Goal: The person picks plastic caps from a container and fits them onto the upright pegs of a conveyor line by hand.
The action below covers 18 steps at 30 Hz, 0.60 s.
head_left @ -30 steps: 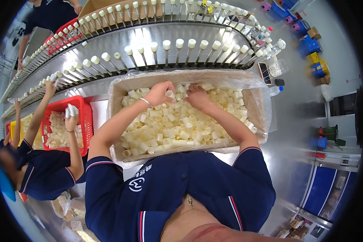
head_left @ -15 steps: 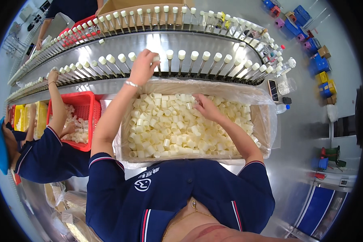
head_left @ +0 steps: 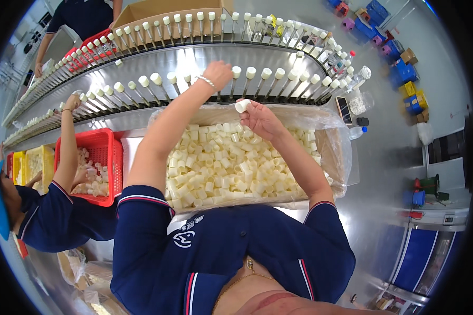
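Cream-white cylindrical caps (head_left: pixel 251 72) stand on a row of metal pins along the near side of a curved conveyor (head_left: pixel 194 63). My left hand (head_left: pixel 218 74) is at this row, its fingers curled closed over a pin's top; whatever they grip is hidden. Lower and to the right, my right hand (head_left: pixel 263 119) pinches a single white cap (head_left: pixel 242 106), raised over the far edge of a box (head_left: pixel 333 157) lined with clear plastic. Loose caps (head_left: pixel 231 168) fill that box in front of me.
A co-worker's hand (head_left: pixel 72 101) reaches to the same row on the left, beside a red basket (head_left: pixel 119 157) and yellow baskets (head_left: pixel 47 163). Another person (head_left: pixel 81 18) stands at the far side. A phone (head_left: pixel 343 110) and bottle (head_left: pixel 357 131) lie right of the box.
My right hand has lifted a cap out of the pile, up toward the pins. The left hand has moved right along the row. The whole view has shifted slightly.
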Each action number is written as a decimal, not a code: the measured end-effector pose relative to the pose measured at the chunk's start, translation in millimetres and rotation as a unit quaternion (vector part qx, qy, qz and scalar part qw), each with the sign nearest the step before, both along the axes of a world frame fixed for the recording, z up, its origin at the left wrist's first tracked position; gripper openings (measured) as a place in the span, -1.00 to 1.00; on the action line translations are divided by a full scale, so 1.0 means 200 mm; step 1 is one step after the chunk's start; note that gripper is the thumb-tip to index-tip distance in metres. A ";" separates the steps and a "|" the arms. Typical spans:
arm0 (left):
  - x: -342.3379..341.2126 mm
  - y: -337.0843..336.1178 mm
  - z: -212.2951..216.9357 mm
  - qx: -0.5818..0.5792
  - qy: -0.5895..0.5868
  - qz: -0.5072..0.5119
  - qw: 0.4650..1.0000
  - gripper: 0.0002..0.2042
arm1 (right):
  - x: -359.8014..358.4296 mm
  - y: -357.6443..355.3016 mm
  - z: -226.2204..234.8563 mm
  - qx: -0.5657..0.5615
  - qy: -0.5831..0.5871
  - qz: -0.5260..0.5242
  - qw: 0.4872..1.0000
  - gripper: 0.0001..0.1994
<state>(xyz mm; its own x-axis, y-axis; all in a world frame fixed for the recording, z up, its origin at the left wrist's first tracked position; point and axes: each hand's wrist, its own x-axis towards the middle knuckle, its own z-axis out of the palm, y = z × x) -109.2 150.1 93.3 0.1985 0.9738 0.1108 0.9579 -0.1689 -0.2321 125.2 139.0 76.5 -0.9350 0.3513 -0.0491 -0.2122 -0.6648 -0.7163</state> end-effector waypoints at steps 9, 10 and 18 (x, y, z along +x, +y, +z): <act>0.30 -0.41 -0.01 0.223 -0.131 -0.030 0.965 -0.40 | -0.17 0.08 0.31 0.265 -0.025 -0.073 0.961 -0.68; 0.33 -0.52 -0.04 0.192 -0.177 -0.025 0.965 -0.42 | -0.22 0.10 0.33 0.384 -0.061 -0.103 0.916 -0.71; 0.45 -1.04 -0.45 -0.175 -0.168 -0.005 0.970 -0.50 | -0.93 0.07 0.27 0.815 -0.031 -0.106 0.568 -0.69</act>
<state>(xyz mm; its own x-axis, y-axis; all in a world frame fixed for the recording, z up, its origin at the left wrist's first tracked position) -20.2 -57.4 4.3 0.2184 0.9616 -0.1665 0.9674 -0.1908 0.1666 -61.1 152.2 130.4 -0.8775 0.0802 0.4729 -0.1055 0.9295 -0.3534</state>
